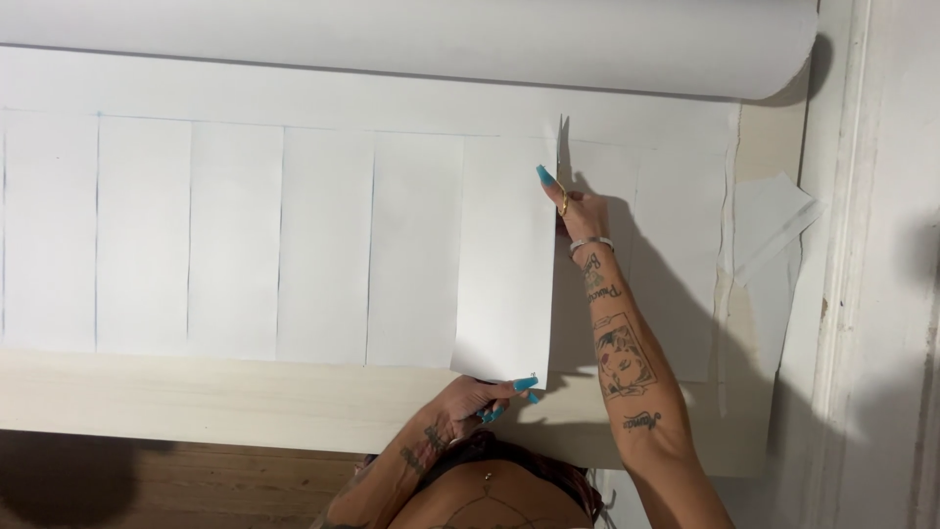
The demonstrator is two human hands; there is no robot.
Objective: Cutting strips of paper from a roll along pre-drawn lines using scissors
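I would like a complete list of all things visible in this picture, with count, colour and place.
paper sheet: one, white, ruled into strips, spread over the table
paper roll: one, white, along the far edge
scissors: one pair, blades at the end of the cut line, colour unclear
table: one, pale cream, under the sheet
paper scraps: a few, white, at the right
floor: brown wood, near edge
right hand: holding the scissors
left hand: pinching the sheet's near edge
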